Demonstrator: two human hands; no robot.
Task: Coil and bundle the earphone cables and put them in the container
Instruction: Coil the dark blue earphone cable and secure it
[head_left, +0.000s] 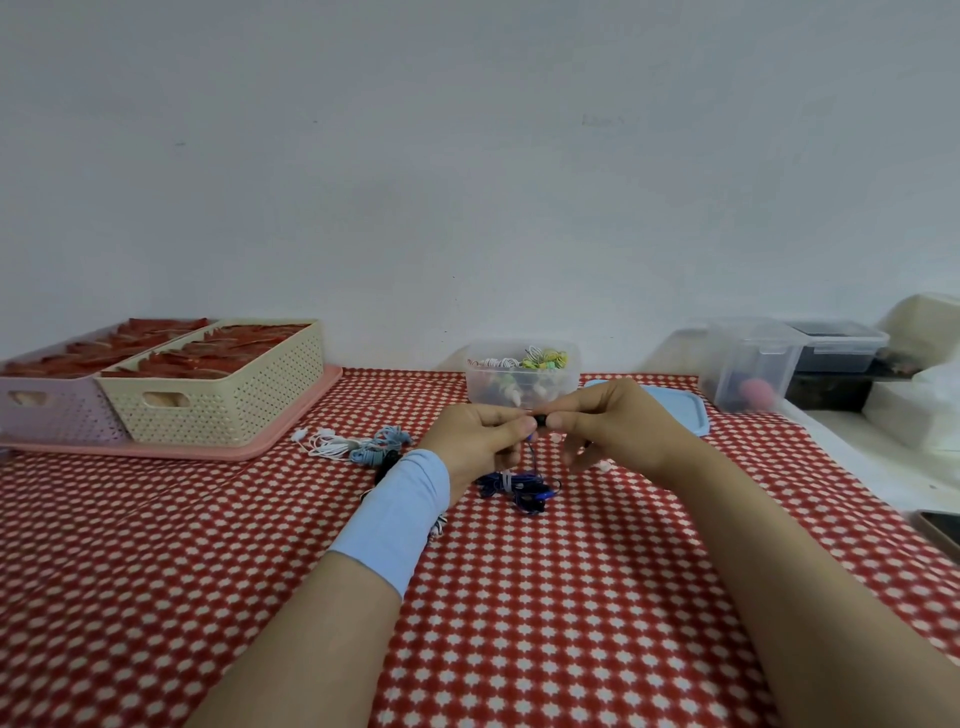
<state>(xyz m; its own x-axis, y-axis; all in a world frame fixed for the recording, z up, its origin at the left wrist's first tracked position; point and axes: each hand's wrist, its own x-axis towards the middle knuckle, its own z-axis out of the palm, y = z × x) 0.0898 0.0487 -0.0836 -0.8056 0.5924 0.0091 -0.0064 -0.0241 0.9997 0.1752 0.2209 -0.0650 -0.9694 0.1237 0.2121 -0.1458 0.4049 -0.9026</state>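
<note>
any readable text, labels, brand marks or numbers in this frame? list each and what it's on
None readable.
Clear plastic container with bundled earphones: no label visible.
Blue container lid: plain.
Cream perforated basket and lilac perforated basket: no markings visible.
Dark blue earphone cable pinched by left hand and right hand: any marking too small to tell.

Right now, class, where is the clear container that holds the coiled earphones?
In the head view the container stands at the table's far middle, just behind both hands, with its blue lid lying to its right.
</note>
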